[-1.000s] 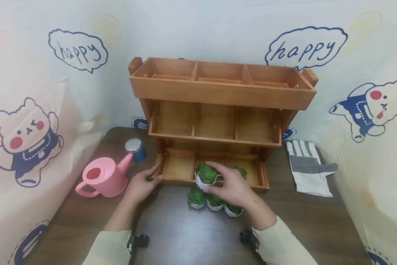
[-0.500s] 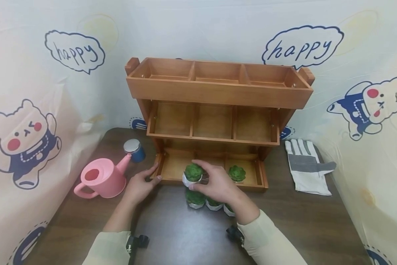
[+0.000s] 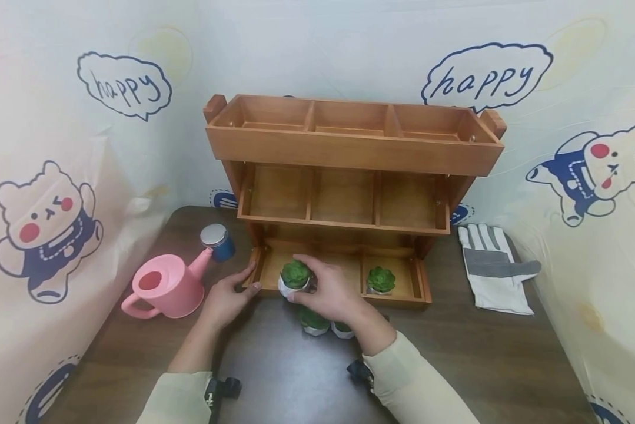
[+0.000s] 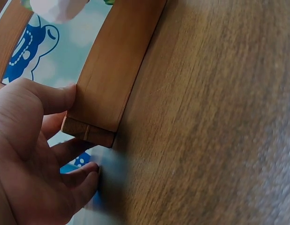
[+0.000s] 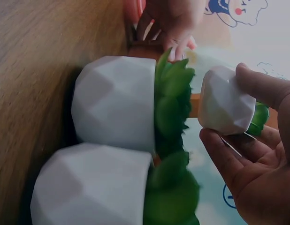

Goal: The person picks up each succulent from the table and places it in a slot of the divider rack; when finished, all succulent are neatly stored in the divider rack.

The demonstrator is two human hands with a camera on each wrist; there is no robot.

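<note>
My right hand [image 3: 330, 291] holds a small succulent in a white faceted pot [image 3: 295, 278] between thumb and fingers. It is over the front edge of the lowest box of a three-tier wooden planter stand [image 3: 354, 152], at the left compartment. In the right wrist view the held pot [image 5: 227, 101] is well above the table. My left hand [image 3: 229, 300] grips the left end of that lowest box, thumb on the front board [image 4: 105, 70] in the left wrist view. Another potted succulent [image 3: 381, 280] sits in the right compartment. On the table in front, more succulents [image 3: 313, 321] stand, partly hidden by my right forearm.
At the left stand a pink watering can [image 3: 169, 285] and a blue tin with a silver lid [image 3: 218, 241]. A grey and white glove [image 3: 494, 268] lies at the right. Printed cloth [image 3: 317, 47] hangs behind and at both sides.
My right hand has carried the succulent leftward, from the middle of the lowest box to its left compartment. The succulent in the right compartment has come into full view. My left hand keeps its grip.
</note>
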